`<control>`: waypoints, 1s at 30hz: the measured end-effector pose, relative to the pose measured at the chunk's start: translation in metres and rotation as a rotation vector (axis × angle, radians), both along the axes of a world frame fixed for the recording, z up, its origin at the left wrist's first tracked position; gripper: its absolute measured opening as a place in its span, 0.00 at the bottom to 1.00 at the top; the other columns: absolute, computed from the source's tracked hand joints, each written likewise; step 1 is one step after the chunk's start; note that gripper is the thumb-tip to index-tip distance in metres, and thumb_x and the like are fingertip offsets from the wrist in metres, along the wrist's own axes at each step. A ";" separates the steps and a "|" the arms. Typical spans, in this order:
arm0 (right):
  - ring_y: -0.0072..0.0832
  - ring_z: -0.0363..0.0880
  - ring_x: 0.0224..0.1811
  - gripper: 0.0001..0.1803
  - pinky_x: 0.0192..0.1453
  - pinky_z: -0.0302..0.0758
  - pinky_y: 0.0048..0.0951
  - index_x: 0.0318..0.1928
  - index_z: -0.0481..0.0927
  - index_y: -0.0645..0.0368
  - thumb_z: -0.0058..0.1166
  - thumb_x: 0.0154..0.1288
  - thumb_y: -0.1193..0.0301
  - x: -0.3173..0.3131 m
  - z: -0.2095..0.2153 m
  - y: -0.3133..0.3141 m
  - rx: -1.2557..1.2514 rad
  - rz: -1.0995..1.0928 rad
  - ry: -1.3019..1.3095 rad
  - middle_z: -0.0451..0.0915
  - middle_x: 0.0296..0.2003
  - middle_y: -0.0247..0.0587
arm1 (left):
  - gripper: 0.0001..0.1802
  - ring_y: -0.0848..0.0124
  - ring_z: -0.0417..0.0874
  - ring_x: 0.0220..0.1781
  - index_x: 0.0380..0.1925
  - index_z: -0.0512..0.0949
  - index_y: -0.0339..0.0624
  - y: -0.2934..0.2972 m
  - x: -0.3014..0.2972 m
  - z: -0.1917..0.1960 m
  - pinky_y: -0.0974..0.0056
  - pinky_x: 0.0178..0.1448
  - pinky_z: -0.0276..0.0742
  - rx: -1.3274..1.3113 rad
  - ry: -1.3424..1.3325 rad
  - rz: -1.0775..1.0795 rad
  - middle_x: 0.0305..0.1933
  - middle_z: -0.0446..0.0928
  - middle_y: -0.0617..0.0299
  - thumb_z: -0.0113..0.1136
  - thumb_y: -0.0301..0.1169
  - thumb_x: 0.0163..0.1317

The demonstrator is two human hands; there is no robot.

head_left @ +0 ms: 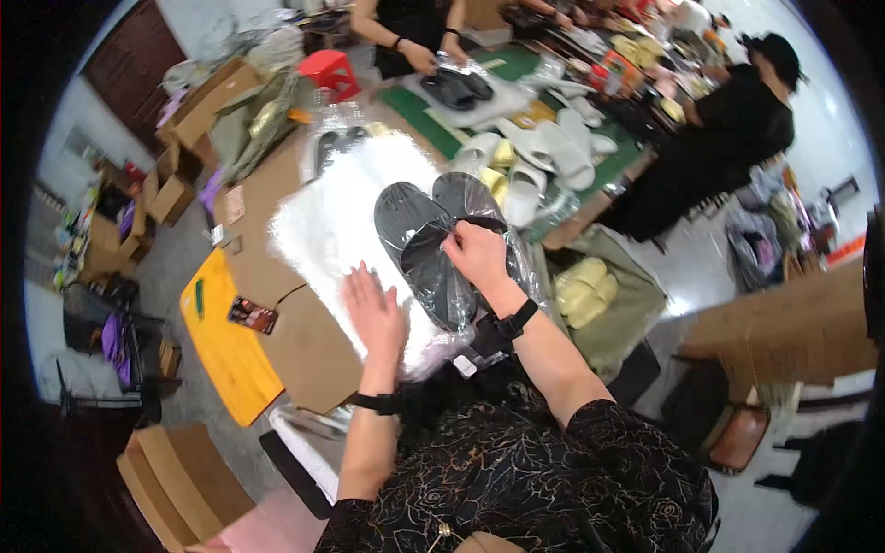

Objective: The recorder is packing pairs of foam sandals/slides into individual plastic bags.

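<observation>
A pair of black slippers in clear plastic lies in front of me, soles and straps showing through the film. My right hand is closed, its fingertips pinching the wrap at the middle of the pair. Beside the slippers my left hand is open, fingers stretched out over a shiny stack of clear plastic bags. Its fingers hold nothing. The bags lie under the slippers on a brown cardboard surface.
White slippers are heaped on a green table mat. Yellow slippers lie in an olive sack at right. A phone and a yellow sheet are at left. Across the table a person handles black slippers; another stands at right.
</observation>
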State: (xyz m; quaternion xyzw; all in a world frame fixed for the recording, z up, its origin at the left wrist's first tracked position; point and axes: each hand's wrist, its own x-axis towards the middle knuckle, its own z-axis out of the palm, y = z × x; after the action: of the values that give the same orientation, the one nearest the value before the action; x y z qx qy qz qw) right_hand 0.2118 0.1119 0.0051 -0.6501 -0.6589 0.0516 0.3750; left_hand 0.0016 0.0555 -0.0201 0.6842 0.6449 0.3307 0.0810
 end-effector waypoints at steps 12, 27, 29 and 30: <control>0.31 0.72 0.21 0.21 0.29 0.68 0.39 0.23 0.76 0.66 0.57 0.63 0.60 0.300 -0.149 -0.136 -0.345 -0.724 0.402 0.75 0.18 0.42 | 0.32 0.39 0.51 0.76 0.66 0.66 0.34 -0.005 0.004 0.005 0.45 0.78 0.44 -0.065 0.117 -0.031 0.73 0.57 0.33 0.53 0.37 0.63; 0.31 0.84 0.37 0.12 0.42 0.77 0.31 0.45 0.81 0.65 0.56 0.67 0.69 0.267 -0.166 0.060 -0.160 -0.234 0.565 0.84 0.35 0.47 | 0.29 0.43 0.56 0.75 0.64 0.70 0.39 0.002 0.014 0.015 0.45 0.76 0.50 -0.092 0.123 0.058 0.73 0.59 0.41 0.52 0.35 0.63; 0.26 0.82 0.33 0.13 0.39 0.76 0.29 0.45 0.82 0.65 0.58 0.67 0.67 0.224 -0.155 0.105 -0.363 -0.081 0.582 0.85 0.34 0.43 | 0.29 0.42 0.56 0.75 0.64 0.71 0.39 -0.010 0.008 0.019 0.45 0.76 0.51 -0.109 0.142 0.120 0.73 0.59 0.40 0.53 0.35 0.62; 0.29 0.83 0.33 0.18 0.39 0.76 0.32 0.46 0.82 0.67 0.59 0.65 0.64 0.241 -0.191 0.127 -0.217 -0.053 0.557 0.85 0.33 0.46 | 0.29 0.42 0.56 0.75 0.63 0.71 0.39 0.004 0.019 0.021 0.45 0.76 0.51 -0.112 0.126 0.070 0.73 0.60 0.40 0.53 0.36 0.61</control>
State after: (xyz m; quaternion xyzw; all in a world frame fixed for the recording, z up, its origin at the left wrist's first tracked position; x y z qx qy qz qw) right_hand 0.4523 0.2385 -0.1857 -0.6642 -0.5040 0.2884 0.4708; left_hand 0.0209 0.0594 0.0014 0.6750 0.6898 0.2531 0.0669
